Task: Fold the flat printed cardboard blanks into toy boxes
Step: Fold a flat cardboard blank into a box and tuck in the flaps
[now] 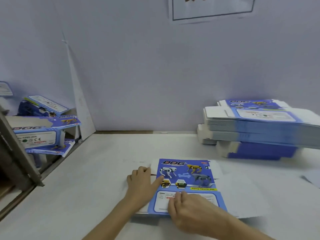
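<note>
A flat blue printed blank (186, 179) with robot dogs and the word DOG lies on the white table in front of me. My left hand (141, 185) rests on the blank's left edge, thumb laid across the blue print and fingers curled over the white side flap. My right hand (188, 208) lies on the near white label panel with loosely bent fingers pressing down. A tall stack of flat blanks (256, 125) sits at the back right. Several folded boxes (45, 129) lie heaped at the left.
A pale partition wall (155, 75) closes the back of the table, with a framed paper sign (211, 7) at the top. The table's left edge (57, 168) drops to a lower bin holding the folded boxes. A dark slanted frame (15, 149) stands at far left.
</note>
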`<state>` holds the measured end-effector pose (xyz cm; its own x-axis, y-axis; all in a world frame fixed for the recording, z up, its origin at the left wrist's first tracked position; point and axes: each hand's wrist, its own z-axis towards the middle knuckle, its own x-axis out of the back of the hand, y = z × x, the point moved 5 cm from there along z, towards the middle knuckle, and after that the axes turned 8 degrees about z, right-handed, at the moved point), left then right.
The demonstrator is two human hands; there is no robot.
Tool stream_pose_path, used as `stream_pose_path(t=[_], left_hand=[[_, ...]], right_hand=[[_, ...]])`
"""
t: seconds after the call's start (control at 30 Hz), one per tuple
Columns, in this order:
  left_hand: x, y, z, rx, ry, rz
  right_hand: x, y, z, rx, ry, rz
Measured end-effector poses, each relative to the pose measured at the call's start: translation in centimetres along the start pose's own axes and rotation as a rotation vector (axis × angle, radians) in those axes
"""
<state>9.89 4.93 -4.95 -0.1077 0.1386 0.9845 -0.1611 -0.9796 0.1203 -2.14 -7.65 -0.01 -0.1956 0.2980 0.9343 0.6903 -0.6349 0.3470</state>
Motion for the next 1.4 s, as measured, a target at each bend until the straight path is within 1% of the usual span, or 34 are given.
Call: stream_pose_path(t=[0.03,0.07,0.1,0.13,0.27,0.33,0.37,0.4,0.43,0.47,0.5,0.53,0.57,0.6,0.63,0.67,0.7,0.73,0.8,0.83,0.87,0.9,0.93,1.0,1.07,1.1,1.13,1.17,1.2,1.27,1.3,1.33,1.37,1.4], left_hand=[[-0.1,1.0,-1.0,-0.016,0.006,-0.008],[-0.2,1.7,-1.9,-0.025,0.018,-0.014],[-0.2,2.2,-2.7,-0.025,0.026,-0.014],[-0.3,2.5,-3.2,-0.024,0.046,-0.005],[0.3,3.0,-4.0,-0.022,0.055,0.036],[1.2,3.1,-4.3,0.007,0.067,0.032],[1.8,3.5,-4.7,-0.013,0.087,0.066],[2.2,4.3,-5.1,-0.087,0.136,0.106],[2.9,5.5,-5.7,-0.225,0.187,0.066],[3.3,6.4,-6.7,-0.368,0.172,-0.028],[3.4,7.2,-7.8,-0.483,0.084,-0.084],[2.9,7.9,-9.2,-0.597,0.026,-0.012],[2.8,8.3,-10.3,-0.709,0.123,0.090],[3.0,8.3,-10.9,-0.758,0.155,0.206],[3.0,8.6,-10.9,-0.782,0.133,0.315],[2.8,8.4,-11.1,-0.807,0.052,0.428],[3.0,9.0,-11.3,-0.888,0.084,0.445],[3.2,9.2,-11.3,-0.955,0.005,0.420],[3.5,9.8,-11.3,-0.916,-0.042,0.259],[4.0,10.1,-11.6,-0.968,0.078,0.260],[4.1,10.3,-12.0,-0.991,0.026,0.286],[4.3,10.4,-12.3,-1.017,0.048,0.383],[4.2,10.5,-12.8,-1.007,0.103,0.435],[3.4,10.7,-12.9,-1.029,0.155,0.505],[4.3,10.5,-12.9,-0.988,0.206,0.473],[4.9,10.3,-12.6,-0.956,0.250,0.451],[5.8,10.0,-12.3,-0.918,0.256,0.402],[7.2,9.7,-11.7,-0.883,0.277,0.329],[9.0,9.6,-11.0,-0.848,0.288,0.225],[12.8,8.6,-8.6,-0.789,0.340,0.059],[15.2,8.5,-7.5,-0.761,0.444,0.020],[17.1,8.3,-6.5,-0.725,0.530,-0.054],[18.9,8.0,-5.5,-0.664,0.630,-0.140],[20.3,7.5,-4.6,-0.575,0.697,-0.301]], right_hand=[[-0.6,-0.5,-0.9,0.035,-0.018,0.069],[-1.3,-1.0,-1.7,0.060,-0.077,0.149],[-1.9,-1.3,-2.3,0.040,-0.108,0.208],[-1.9,-1.1,-2.8,-0.022,-0.115,0.264],[-2.6,1.2,-4.9,-0.241,0.038,0.598],[-3.2,2.9,-5.5,-0.292,0.110,0.662],[-3.7,3.5,-5.6,-0.318,0.104,0.686],[-4.3,3.9,-5.6,-0.342,0.093,0.712],[-4.7,4.1,-5.4,-0.354,0.101,0.724],[-4.9,4.3,-5.2,-0.361,0.130,0.729],[-5.0,4.5,-5.0,-0.376,0.175,0.751],[-4.9,4.7,-5.0,-0.415,0.227,0.786],[-4.8,5.1,-5.2,-0.476,0.277,0.823],[-4.8,5.6,-5.5,-0.544,0.319,0.849],[-4.6,6.1,-5.9,-0.598,0.358,0.862],[-4.4,6.5,-6.3,-0.632,0.387,0.864],[-4.0,6.9,-6.7,-0.651,0.403,0.859],[-3.3,7.3,-7.2,-0.663,0.418,0.855],[-1.6,8.5,-8.1,-0.685,0.489,0.871],[-0.5,9.3,-8.6,-0.694,0.553,0.885],[0.7,10.0,-9.1,-0.701,0.607,0.892],[1.8,10.4,-9.4,-0.701,0.630,0.892],[2.7,10.6,-9.5,-0.690,0.619,0.895],[3.7,10.5,-9.2,-0.657,0.532,0.890],[4.1,9.9,-8.8,-0.631,0.445,0.831],[4.4,9.6,-8.7,-0.625,0.445,0.818],[5.1,9.6,-8.9,-0.629,0.492,0.824],[6.2,9.8,-9.4,-0.633,0.604,0.832],[7.8,10.2,-10.4,-0.631,0.783,0.789],[11.7,11.2,-13.1,-0.620,1.197,0.499],[13.4,11.2,-14.5,-0.622,1.375,0.343],[14.5,11.1,-15.5,-0.628,1.513,0.255],[15.0,11.0,-16.1,-0.644,1.620,0.227],[15.1,11.0,-16.2,-0.682,1.695,0.257]])
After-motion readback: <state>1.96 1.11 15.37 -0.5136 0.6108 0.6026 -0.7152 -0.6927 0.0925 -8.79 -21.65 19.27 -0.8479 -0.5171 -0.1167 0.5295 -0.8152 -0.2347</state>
